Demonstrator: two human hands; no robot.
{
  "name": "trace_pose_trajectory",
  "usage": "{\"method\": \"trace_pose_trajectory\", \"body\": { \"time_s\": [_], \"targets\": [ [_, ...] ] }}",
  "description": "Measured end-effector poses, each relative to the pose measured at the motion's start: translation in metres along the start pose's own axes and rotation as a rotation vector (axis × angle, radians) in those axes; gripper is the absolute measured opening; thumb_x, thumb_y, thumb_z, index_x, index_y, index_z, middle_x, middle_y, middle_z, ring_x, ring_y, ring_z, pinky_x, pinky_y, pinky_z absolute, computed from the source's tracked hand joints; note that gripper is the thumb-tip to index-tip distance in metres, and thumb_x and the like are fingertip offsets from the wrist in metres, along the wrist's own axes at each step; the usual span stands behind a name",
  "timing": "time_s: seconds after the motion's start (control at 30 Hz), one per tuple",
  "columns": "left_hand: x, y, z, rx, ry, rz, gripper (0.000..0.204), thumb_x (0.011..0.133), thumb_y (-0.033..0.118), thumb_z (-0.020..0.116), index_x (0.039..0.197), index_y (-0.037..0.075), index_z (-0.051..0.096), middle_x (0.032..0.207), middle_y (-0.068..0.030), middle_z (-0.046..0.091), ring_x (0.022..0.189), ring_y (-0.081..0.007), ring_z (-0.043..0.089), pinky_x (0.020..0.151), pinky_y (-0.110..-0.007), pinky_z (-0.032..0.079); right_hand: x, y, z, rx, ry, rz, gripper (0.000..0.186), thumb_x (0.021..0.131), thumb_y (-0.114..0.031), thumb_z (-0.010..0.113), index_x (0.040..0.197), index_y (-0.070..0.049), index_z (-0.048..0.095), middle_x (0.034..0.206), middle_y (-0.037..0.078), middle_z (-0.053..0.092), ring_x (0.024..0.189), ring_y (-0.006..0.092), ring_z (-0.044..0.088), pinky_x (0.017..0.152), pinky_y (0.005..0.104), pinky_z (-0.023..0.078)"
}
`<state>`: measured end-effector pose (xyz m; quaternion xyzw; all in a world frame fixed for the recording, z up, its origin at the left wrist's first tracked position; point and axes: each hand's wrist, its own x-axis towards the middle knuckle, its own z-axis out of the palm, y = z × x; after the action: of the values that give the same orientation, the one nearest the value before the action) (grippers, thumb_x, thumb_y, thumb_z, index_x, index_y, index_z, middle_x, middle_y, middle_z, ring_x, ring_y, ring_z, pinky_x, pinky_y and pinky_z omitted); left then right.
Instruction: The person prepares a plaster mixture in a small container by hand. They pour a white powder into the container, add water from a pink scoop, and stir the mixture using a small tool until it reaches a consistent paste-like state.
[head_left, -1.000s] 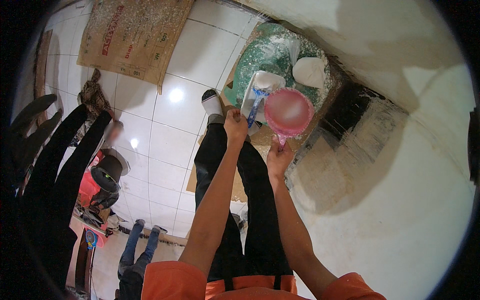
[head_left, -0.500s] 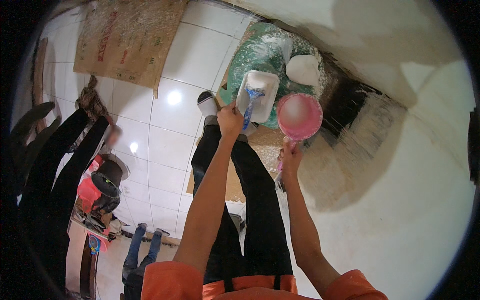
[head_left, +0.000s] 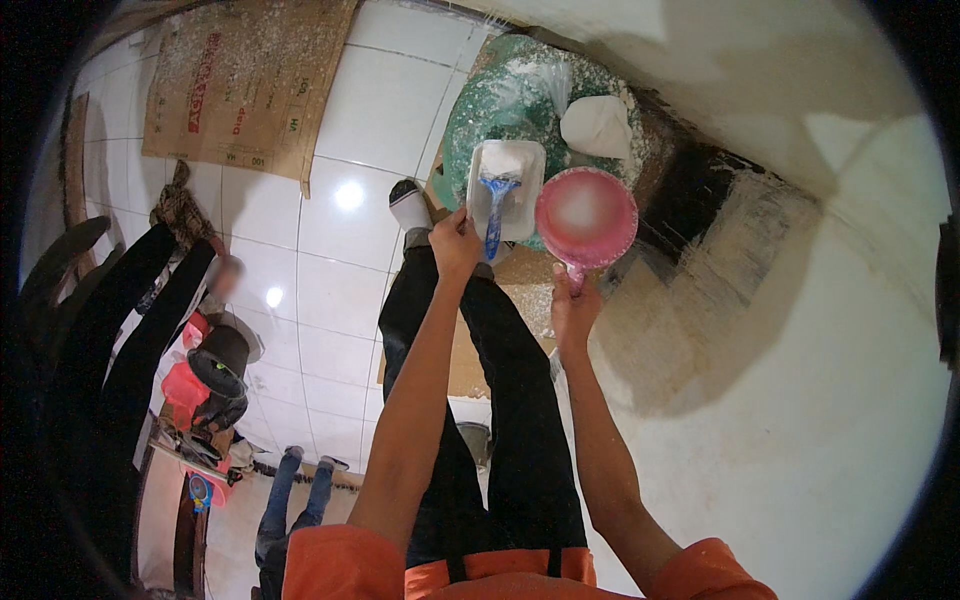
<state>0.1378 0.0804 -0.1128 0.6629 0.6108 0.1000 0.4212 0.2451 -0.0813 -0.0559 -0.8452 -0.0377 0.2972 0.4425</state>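
Note:
My left hand (head_left: 455, 243) grips the near left edge of a white tray (head_left: 530, 200) that holds white material and a blue-handled tool (head_left: 495, 220), perhaps a scraper. My right hand (head_left: 577, 305) is closed on the handle of a pink dipper (head_left: 621, 225), held at the tray's right, with pale contents. Below both lie a green, powder-dusted round mat or basin (head_left: 470, 100) and a white bag (head_left: 595, 126).
A pale wall (head_left: 820, 320) with a dark rough patch (head_left: 690, 190) rises at right. Flattened cardboard (head_left: 250, 90) lies on the tiled floor (head_left: 330, 260). At left are another person's dark-clad legs (head_left: 120, 370) and a black bucket (head_left: 218, 360). A person in blue jeans (head_left: 275, 520) is lower left.
The tray in my left hand has moved slightly left. The pink dipper moved right, then slightly up and back left, widening the space between it and the tray compared with a second ago.

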Motion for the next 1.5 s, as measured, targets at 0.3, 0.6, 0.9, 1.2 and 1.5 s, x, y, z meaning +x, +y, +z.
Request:
{"method": "trace_pose_trajectory", "body": {
  "time_s": [0.3,0.6,0.9,1.2,1.5],
  "targets": [
    [0.000,0.001,0.006,-0.008,0.028,-0.029,0.025,0.084,0.005,0.062,0.107,0.002,0.070,0.083,-0.0221,0.069,0.077,-0.0310,0.071,0.067,-0.037,0.053,-0.011,-0.026,0.010,-0.113,0.009,-0.052,0.022,0.090,-0.019,0.069,0.086,0.002,0.064,0.063,0.004,0.057,0.059,0.0102,0.048,0.056,0.0287,0.042],
    [-0.002,0.001,0.006,-0.033,0.065,-0.044,0.024,0.084,0.005,0.062,0.107,0.002,0.070,0.080,-0.0217,0.069,0.074,-0.0281,0.071,0.067,-0.036,0.053,-0.015,-0.014,0.027,-0.034,0.026,-0.032,0.019,0.091,-0.017,0.067,0.089,0.002,0.066,0.065,0.007,0.061,0.061,0.0100,0.052,0.058,0.0291,0.044],
    [0.001,-0.009,0.004,0.072,0.084,0.015,0.025,0.082,0.003,0.061,0.104,0.000,0.070,0.078,-0.0228,0.067,0.070,-0.0306,0.070,0.065,-0.035,0.052,-0.014,-0.013,0.012,-0.071,-0.003,0.016,0.028,0.089,-0.025,0.071,0.082,0.002,0.064,0.061,0.004,0.057,0.058,0.0106,0.049,0.055,0.0305,0.042],
    [-0.010,0.000,-0.038,-0.080,-0.012,-0.038,0.021,0.084,-0.001,0.059,0.101,-0.001,0.070,0.081,-0.0224,0.069,0.069,-0.0303,0.069,0.063,-0.037,0.051,0.029,0.043,-0.016,-0.172,-0.027,-0.112,0.032,0.087,-0.030,0.073,0.074,-0.004,0.059,0.060,-0.003,0.049,0.052,0.0070,0.042,0.048,0.0280,0.035],
    [-0.030,0.003,-0.052,-0.025,0.004,-0.060,0.023,0.089,0.006,0.058,0.108,-0.003,0.068,0.090,-0.0235,0.070,0.082,-0.0258,0.070,0.076,-0.034,0.052,0.050,0.058,-0.009,0.194,-0.211,0.343,0.027,0.086,-0.024,0.071,0.075,-0.006,0.055,0.060,-0.003,0.049,0.051,0.0093,0.042,0.046,0.0300,0.033]
  ]
}}
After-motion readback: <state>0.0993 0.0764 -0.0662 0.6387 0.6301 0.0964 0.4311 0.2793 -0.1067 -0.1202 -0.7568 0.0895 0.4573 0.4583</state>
